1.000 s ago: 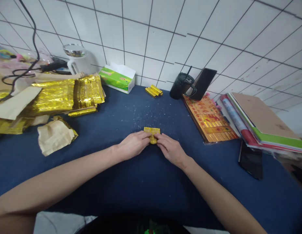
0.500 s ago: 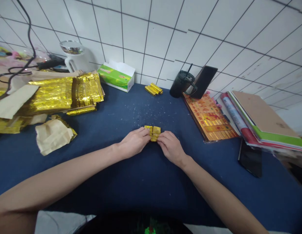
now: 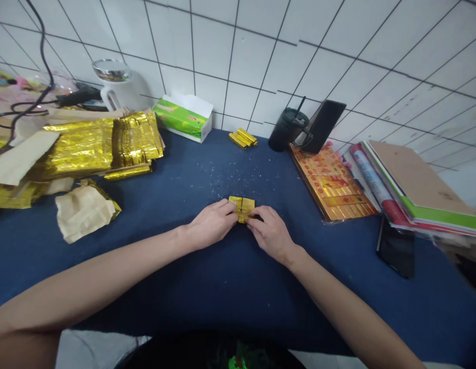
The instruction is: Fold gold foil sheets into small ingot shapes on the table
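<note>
Folded gold paper pinched between two bare hands at a blue tabletop

Head view, clock directions taken from the folded gold paper. The surface is a dark blue tabletop, marked with pale specks just beyond the paper. A white tiled wall with dark joints rises behind it. At 12 o'clock, near the wall, lie small gold rolls; at 11, a green tissue box; at 1, a dark mug. Gold foil sheets are heaped toward 10, with a crumpled paper at 9. Toward 3 lie an orange-gold packet and, farther out, a stack of folders.

The folded gold paper is at the tabletop's middle. The left hand, at 8 o'clock, has its fingers drawn close on the paper's left edge. The right hand, at 4 o'clock, grips the right edge with narrowed fingers; fingertip contact is partly hidden.
</note>
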Available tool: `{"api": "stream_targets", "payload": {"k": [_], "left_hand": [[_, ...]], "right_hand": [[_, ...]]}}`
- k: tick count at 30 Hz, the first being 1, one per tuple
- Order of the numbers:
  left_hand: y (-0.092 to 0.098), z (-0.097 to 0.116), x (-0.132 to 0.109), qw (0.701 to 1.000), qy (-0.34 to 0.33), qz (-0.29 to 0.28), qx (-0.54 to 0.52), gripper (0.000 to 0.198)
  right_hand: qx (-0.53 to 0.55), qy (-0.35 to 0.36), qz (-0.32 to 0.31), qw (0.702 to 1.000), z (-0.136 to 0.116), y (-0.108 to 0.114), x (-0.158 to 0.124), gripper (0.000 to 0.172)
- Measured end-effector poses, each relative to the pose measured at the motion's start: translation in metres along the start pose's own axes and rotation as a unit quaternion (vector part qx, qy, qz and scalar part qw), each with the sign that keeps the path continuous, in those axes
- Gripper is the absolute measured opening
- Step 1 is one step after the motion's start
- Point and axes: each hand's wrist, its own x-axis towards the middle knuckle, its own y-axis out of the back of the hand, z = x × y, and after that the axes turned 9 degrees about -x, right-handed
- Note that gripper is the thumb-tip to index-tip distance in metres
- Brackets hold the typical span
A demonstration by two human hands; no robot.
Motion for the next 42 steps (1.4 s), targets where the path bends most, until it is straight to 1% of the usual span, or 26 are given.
{"api": "stream_targets", "payload": {"k": [5, 9, 13, 16, 18, 22, 24, 25, 28, 30, 32, 34, 36, 38, 39, 42], "left_hand": [[-0.002, 0.0, -0.002, 1.0, -0.008, 0.013, 0.001, 0.018], [-0.003, 0.0, -0.002, 1.0, -0.02, -0.007, -0.001, 0.017], [-0.002, 0.002, -0.001, 0.999, -0.023, -0.028, 0.0, 0.016], [0.001, 0.003, 0.001, 0.999, -0.015, -0.047, 0.003, 0.014], [0.002, 0.003, 0.002, 0.998, -0.007, -0.057, 0.007, 0.014], [0.004, 0.004, 0.004, 0.998, -0.004, -0.069, 0.009, 0.014], [0.004, 0.004, 0.005, 0.998, -0.005, -0.069, 0.011, 0.014], [0.003, 0.005, 0.005, 0.998, -0.006, -0.066, 0.013, 0.014], [0.002, 0.005, 0.004, 0.998, -0.011, -0.058, 0.018, 0.015], [0.001, 0.005, 0.003, 0.998, -0.017, -0.057, 0.021, 0.015], [0.001, 0.004, 0.002, 0.998, -0.02, -0.057, 0.022, 0.016], [0.002, 0.004, 0.002, 0.998, -0.019, -0.06, 0.024, 0.016], [0.003, 0.002, 0.003, 0.997, -0.02, -0.068, 0.027, 0.015], [0.005, 0.0, 0.004, 0.996, -0.032, -0.08, 0.028, 0.015], [0.007, -0.002, 0.004, 0.995, -0.041, -0.086, 0.025, 0.016], [0.011, -0.005, 0.005, 0.993, -0.061, -0.099, 0.009, 0.02]], "right_hand": [[0.022, 0.036, 0.02, 0.999, -0.002, -0.003, -0.001, 0.025], [0.035, 0.044, 0.014, 0.998, -0.001, -0.005, -0.002, 0.028], [0.044, 0.04, 0.007, 0.998, -0.001, -0.006, -0.002, 0.029], [0.042, 0.033, 0.017, 0.998, -0.002, -0.005, -0.002, 0.027], [0.045, 0.022, 0.024, 0.998, -0.002, -0.003, -0.003, 0.025], [0.088, -0.011, 0.014, 0.996, 0.0, 0.001, 0.0, 0.019], [0.099, -0.029, 0.001, 0.995, 0.004, 0.003, 0.003, 0.022], [0.095, -0.033, -0.015, 0.995, 0.006, 0.002, 0.005, 0.025], [0.06, -0.024, -0.096, 0.993, 0.013, -0.001, 0.011, 0.036], [0.038, -0.015, -0.137, 0.99, 0.015, -0.003, 0.012, 0.039], [0.024, -0.01, -0.15, 0.988, 0.016, -0.003, 0.013, 0.039], [0.023, -0.013, -0.14, 0.99, 0.017, -0.002, 0.016, 0.035], [0.043, -0.036, -0.125, 0.991, 0.018, 0.0, 0.024, 0.031], [0.077, -0.092, -0.128, 0.984, 0.022, 0.001, 0.038, 0.026], [0.096, -0.143, -0.143, 0.975, 0.025, 0.0, 0.046, 0.023], [0.12, -0.187, -0.181, 0.958, 0.036, -0.004, 0.071, 0.01]]}}
